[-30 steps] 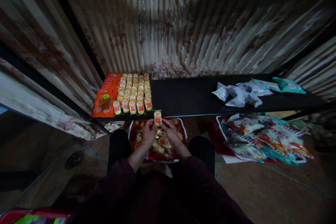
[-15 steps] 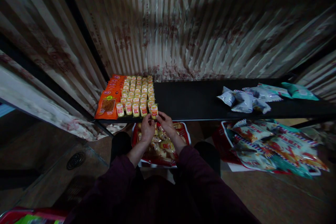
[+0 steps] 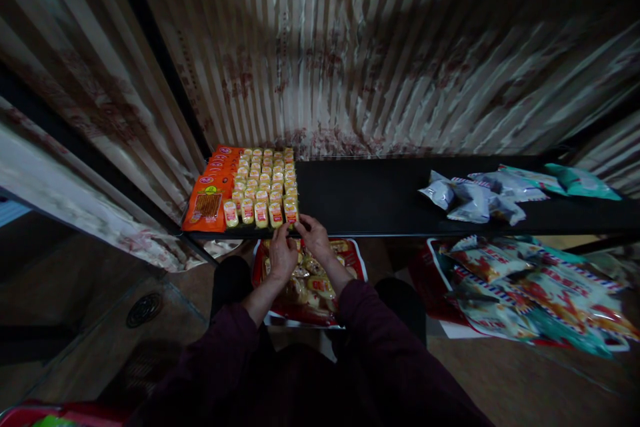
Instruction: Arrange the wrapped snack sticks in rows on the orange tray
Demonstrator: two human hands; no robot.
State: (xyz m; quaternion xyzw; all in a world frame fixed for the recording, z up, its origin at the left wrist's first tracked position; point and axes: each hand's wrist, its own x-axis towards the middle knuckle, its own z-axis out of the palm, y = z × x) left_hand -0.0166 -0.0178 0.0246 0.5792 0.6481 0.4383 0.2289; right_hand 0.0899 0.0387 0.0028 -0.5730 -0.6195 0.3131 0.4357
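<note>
Small yellow wrapped snack cakes (image 3: pixel 261 212) stand upright in close rows on a black shelf (image 3: pixel 360 200). At the right end of the front row is one wrapped snack cake (image 3: pixel 291 209) between my fingertips. My right hand (image 3: pixel 315 239) grips it at its lower right side. From the lower left, the bent fingers of my left hand (image 3: pixel 283 253) close on its base. Below both hands a red tray with a white rim (image 3: pixel 361 260) holds more yellow wrapped cakes (image 3: pixel 320 285), partly hidden by my forearms.
Orange snack packets (image 3: pixel 206 203) stand left of the cakes. Silver-backed bags (image 3: pixel 470 200) and green bags (image 3: pixel 583 180) lie on the shelf's right part. Lower right, another tray (image 3: pixel 435 260) is heaped with snack bags (image 3: pixel 540 287). A striped curtain (image 3: pixel 325 80) hangs behind.
The held cake has moved left, close against its neighbour in the front row. Both hands are still at it. The view has shifted slightly.
</note>
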